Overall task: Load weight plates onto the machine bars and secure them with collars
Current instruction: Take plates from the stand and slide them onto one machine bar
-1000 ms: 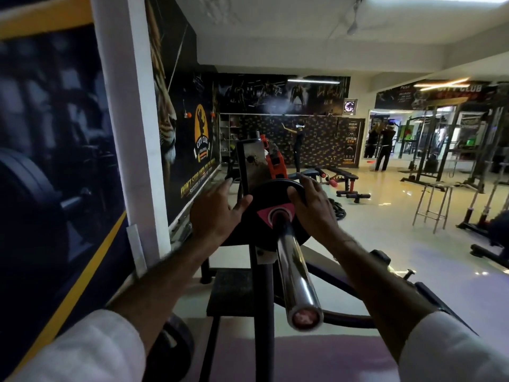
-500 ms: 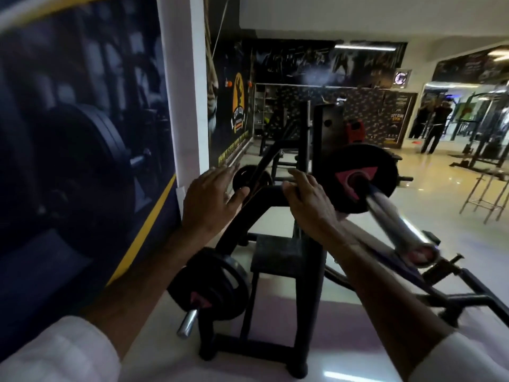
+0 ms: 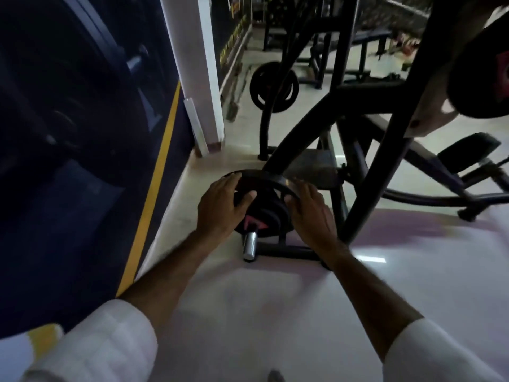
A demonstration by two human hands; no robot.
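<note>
Low on the black machine frame (image 3: pixel 366 210) a short chrome peg (image 3: pixel 249 245) carries stacked black weight plates (image 3: pixel 265 210) with a red triangle mark. My left hand (image 3: pixel 224 206) grips the stack's left rim, thumb across the front. My right hand (image 3: pixel 308 213) grips its right rim. The big rear plate's edge (image 3: pixel 264 176) shows above my fingers. A second black plate (image 3: pixel 274 88) hangs on a farther peg. At the top right, the plate loaded on the upper bar (image 3: pixel 479 75) is partly cut off. No collar is visible.
A dark mural wall with a yellow stripe (image 3: pixel 154 194) and a white pillar (image 3: pixel 195 67) close in on the left. The machine's curved arm (image 3: pixel 303 125), foot bar (image 3: pixel 286 250) and a padded rest (image 3: pixel 468 155) stand right of my hands. Pale glossy floor (image 3: pixel 275 312) lies below.
My view has dropped from the upper bar to the floor-level peg. Both hands left the upper plate, came down and took hold of the plate stack on the low peg.
</note>
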